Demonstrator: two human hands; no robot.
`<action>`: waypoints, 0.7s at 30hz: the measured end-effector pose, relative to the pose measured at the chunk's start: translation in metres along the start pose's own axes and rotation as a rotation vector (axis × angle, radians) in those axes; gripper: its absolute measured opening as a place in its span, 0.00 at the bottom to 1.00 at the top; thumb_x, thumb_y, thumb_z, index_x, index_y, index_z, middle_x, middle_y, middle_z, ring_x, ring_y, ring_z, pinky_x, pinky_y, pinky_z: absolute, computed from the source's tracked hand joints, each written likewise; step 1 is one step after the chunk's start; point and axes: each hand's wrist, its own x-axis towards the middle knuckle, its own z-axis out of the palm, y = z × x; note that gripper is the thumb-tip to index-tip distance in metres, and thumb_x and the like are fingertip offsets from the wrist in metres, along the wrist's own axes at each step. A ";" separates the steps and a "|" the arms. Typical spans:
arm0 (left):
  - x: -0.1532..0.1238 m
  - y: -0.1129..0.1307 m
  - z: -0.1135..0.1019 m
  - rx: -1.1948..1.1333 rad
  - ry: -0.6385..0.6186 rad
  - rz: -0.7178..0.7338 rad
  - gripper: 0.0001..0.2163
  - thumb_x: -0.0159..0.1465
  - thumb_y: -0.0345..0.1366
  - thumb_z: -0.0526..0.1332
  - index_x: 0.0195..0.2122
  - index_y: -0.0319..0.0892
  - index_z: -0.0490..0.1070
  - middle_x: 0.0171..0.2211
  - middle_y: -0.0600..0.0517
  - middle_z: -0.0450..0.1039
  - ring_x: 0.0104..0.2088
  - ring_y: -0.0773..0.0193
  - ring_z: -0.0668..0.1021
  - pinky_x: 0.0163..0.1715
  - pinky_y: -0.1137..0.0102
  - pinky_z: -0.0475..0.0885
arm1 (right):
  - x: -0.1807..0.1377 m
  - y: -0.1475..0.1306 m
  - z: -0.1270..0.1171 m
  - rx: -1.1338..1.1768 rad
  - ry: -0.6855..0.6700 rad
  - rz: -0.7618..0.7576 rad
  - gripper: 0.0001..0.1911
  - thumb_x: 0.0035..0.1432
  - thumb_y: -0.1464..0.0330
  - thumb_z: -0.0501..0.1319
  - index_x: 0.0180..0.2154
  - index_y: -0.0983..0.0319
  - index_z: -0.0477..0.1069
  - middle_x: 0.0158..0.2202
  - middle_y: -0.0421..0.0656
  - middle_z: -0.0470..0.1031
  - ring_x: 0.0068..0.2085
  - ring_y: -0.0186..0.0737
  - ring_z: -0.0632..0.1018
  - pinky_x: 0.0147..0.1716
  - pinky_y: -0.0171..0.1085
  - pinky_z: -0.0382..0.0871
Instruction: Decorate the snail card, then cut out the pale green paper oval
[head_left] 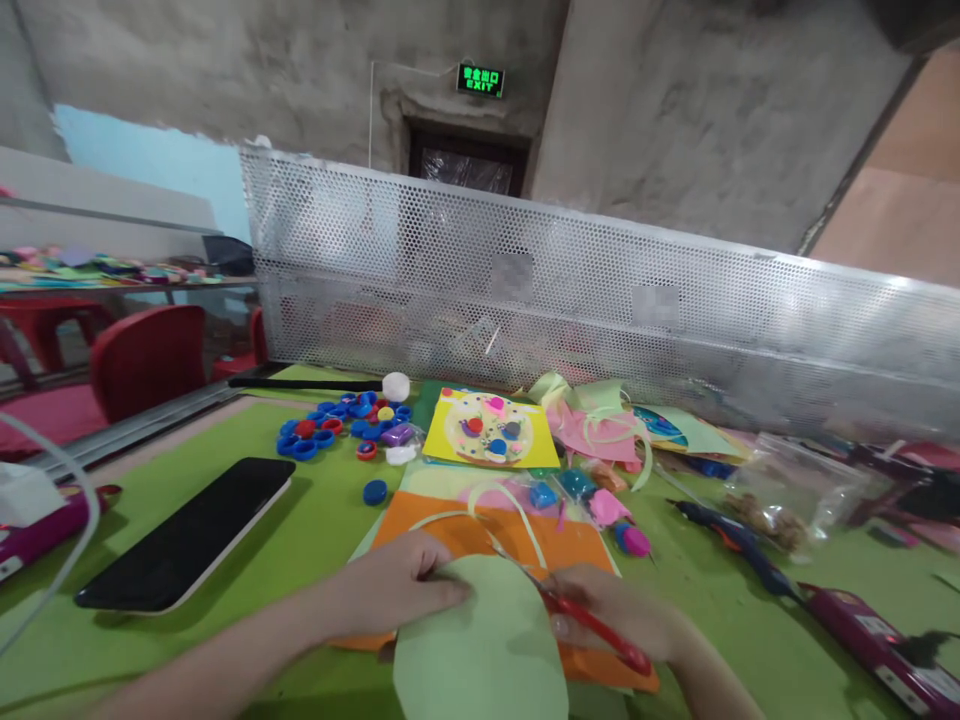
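Note:
A pale green paper [480, 640] with a rounded edge is gripped at its upper left by my left hand [397, 585], thumb on top. My right hand [607, 605] is closed on a pair of scissors with red handles [592, 622]. The scissor blades lie at the paper's upper right edge. Under both hands is an orange sheet [427, 515], with thin curved pale green paper strips [529, 525] on it. Just beyond sits a yellow card [439, 430] bearing a round picture with coloured pieces.
A black phone [191, 530] lies left, near blue bottle caps [304, 440]. Pink and green paper scraps [592, 430] are piled behind. To the right are a glue gun [739, 545], a plastic bag [787, 495] and a purple power strip [874, 640]. A perforated metal panel [450, 270] borders the back.

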 end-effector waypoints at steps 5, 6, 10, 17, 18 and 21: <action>-0.001 0.005 0.000 -0.019 -0.051 -0.019 0.16 0.58 0.44 0.55 0.17 0.42 0.63 0.13 0.58 0.60 0.14 0.72 0.55 0.15 0.73 0.48 | 0.001 -0.001 0.001 0.000 0.007 0.007 0.13 0.55 0.60 0.54 0.27 0.64 0.67 0.26 0.40 0.66 0.29 0.36 0.68 0.27 0.31 0.63; -0.001 0.006 0.000 -0.019 -0.050 -0.021 0.16 0.58 0.44 0.54 0.17 0.42 0.63 0.13 0.59 0.59 0.14 0.73 0.55 0.15 0.73 0.48 | 0.001 -0.001 0.001 0.019 0.003 0.006 0.13 0.54 0.60 0.54 0.27 0.63 0.66 0.26 0.40 0.66 0.29 0.35 0.67 0.27 0.31 0.62; -0.002 0.007 -0.001 -0.018 -0.058 -0.026 0.15 0.58 0.44 0.54 0.17 0.42 0.62 0.13 0.59 0.58 0.15 0.73 0.55 0.15 0.73 0.49 | 0.002 0.000 0.001 0.109 -0.025 0.035 0.11 0.53 0.62 0.56 0.25 0.63 0.64 0.24 0.37 0.62 0.26 0.32 0.64 0.25 0.30 0.59; -0.002 0.003 -0.001 -0.024 -0.107 -0.018 0.16 0.58 0.44 0.55 0.17 0.42 0.62 0.13 0.59 0.59 0.14 0.73 0.57 0.15 0.75 0.52 | 0.001 0.002 0.003 0.208 -0.035 0.117 0.16 0.50 0.61 0.58 0.18 0.62 0.57 0.17 0.33 0.53 0.19 0.27 0.56 0.18 0.30 0.50; -0.002 0.002 -0.001 -0.024 -0.108 -0.020 0.16 0.58 0.44 0.55 0.17 0.42 0.62 0.13 0.59 0.60 0.14 0.73 0.57 0.15 0.75 0.52 | 0.000 0.003 0.003 0.258 -0.034 0.131 0.16 0.51 0.61 0.57 0.18 0.62 0.58 0.16 0.33 0.53 0.18 0.27 0.57 0.17 0.30 0.51; -0.002 0.002 -0.002 -0.026 -0.096 -0.023 0.16 0.58 0.45 0.55 0.17 0.42 0.63 0.13 0.59 0.60 0.14 0.73 0.58 0.14 0.75 0.52 | -0.003 0.009 0.002 0.407 -0.007 0.171 0.14 0.53 0.60 0.57 0.22 0.63 0.64 0.13 0.33 0.57 0.15 0.28 0.61 0.15 0.30 0.58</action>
